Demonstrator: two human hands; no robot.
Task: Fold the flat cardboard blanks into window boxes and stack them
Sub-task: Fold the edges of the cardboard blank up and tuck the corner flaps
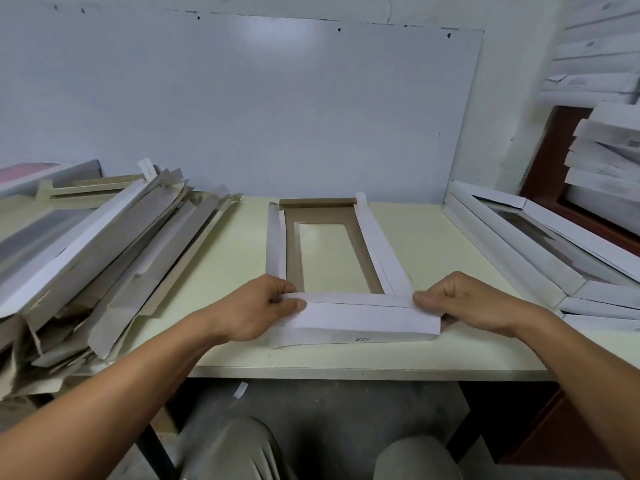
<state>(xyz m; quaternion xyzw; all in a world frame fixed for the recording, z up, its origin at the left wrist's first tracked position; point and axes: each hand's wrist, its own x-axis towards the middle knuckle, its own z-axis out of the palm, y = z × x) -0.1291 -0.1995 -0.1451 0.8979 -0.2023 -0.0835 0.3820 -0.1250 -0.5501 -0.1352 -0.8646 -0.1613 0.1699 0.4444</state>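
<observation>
**Both hands pinching the near flap of a half-folded window box**

Head view: a partly folded window box (332, 258) lies flat on the pale table (433, 244), brown inner side up, its long axis running away from the person. Clear window panel in its middle, table showing through. The long side flaps on left and right of the box are white and folded partly inward; the far short flap is brown and stands up a little.

The near flap (360, 318), white with "SGS" printed upside down on it, sits at the box's closest end, near the table's front edge. The left hand (256, 310) grips the flap's left end: thumb on top of the white card, remaining fingers curled, tips hidden behind the flap edge. The right hand (471, 303) grips the flap's right end the same way, thumb pressed on top, other fingers curled under and mostly hidden. The flap spans straight between the two thumbs.

Left of the box: a messy heap of flat blanks (104, 251), grey and white, fanned out and overhanging the table's edge. Right of the box: a stack of folded boxes (540, 251) with windows up, angled. Behind the box: a white board (242, 109) leaning on the wall. Further right of the box, more white boxes (609, 157) are piled higher up. The person's knees show below the table's front edge.
</observation>
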